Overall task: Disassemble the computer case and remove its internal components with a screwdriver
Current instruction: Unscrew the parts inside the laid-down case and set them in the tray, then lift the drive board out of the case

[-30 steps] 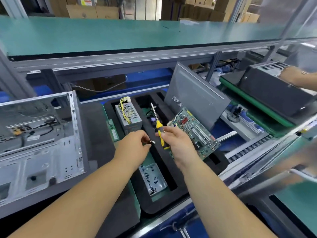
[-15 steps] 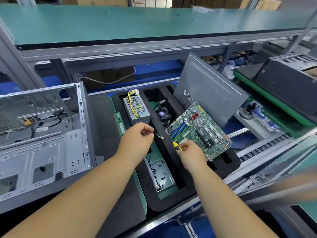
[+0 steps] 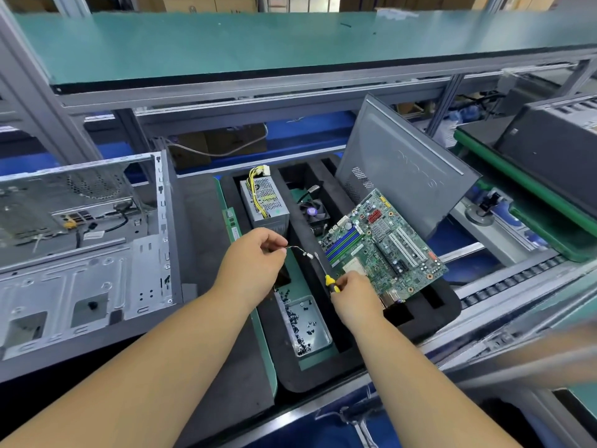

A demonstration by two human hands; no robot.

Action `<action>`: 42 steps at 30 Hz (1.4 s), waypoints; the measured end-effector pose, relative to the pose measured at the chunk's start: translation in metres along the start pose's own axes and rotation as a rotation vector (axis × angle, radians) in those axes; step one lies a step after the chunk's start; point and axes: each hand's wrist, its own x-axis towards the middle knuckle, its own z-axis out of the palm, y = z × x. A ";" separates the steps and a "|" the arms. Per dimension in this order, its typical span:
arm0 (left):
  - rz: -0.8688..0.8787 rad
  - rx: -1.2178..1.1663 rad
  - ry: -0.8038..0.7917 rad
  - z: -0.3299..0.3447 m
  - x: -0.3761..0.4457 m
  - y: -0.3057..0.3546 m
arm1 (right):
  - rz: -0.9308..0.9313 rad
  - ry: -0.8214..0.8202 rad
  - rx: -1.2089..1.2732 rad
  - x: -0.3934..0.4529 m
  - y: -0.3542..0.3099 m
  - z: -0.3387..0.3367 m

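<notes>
Two hands are being held over a black foam tray (image 3: 429,321). No writing is being shown legibly; faint embossed lettering on the grey side panel (image 3: 407,176) cannot be read. A thin wire (image 3: 298,250) with a white connector is being pinched by the left hand (image 3: 255,263), and a yellow-handled screwdriver (image 3: 324,273) is being gripped by the right hand (image 3: 353,299) together with the green motherboard (image 3: 384,247). The stripped computer case (image 3: 80,250) is lying open at nine o'clock. Screws are being kept in a small bin (image 3: 303,324) at six o'clock.
</notes>
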 end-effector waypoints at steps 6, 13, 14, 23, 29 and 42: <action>0.035 0.013 0.021 -0.007 -0.007 0.007 | -0.008 -0.014 -0.006 0.005 -0.002 -0.006; 0.167 -0.024 0.026 -0.039 -0.019 0.018 | -0.081 0.053 0.190 0.008 -0.037 -0.028; 0.195 -0.018 0.030 -0.047 -0.020 0.019 | -0.113 0.058 0.236 0.006 -0.049 -0.030; 0.226 -0.050 0.151 -0.159 -0.029 -0.007 | -0.482 -0.042 0.443 -0.060 -0.211 -0.018; 0.164 -0.002 0.276 -0.268 -0.045 -0.066 | -0.627 -0.180 0.434 -0.121 -0.310 0.035; 0.104 0.451 0.102 -0.384 -0.057 -0.168 | -0.721 -0.295 0.046 -0.187 -0.402 0.129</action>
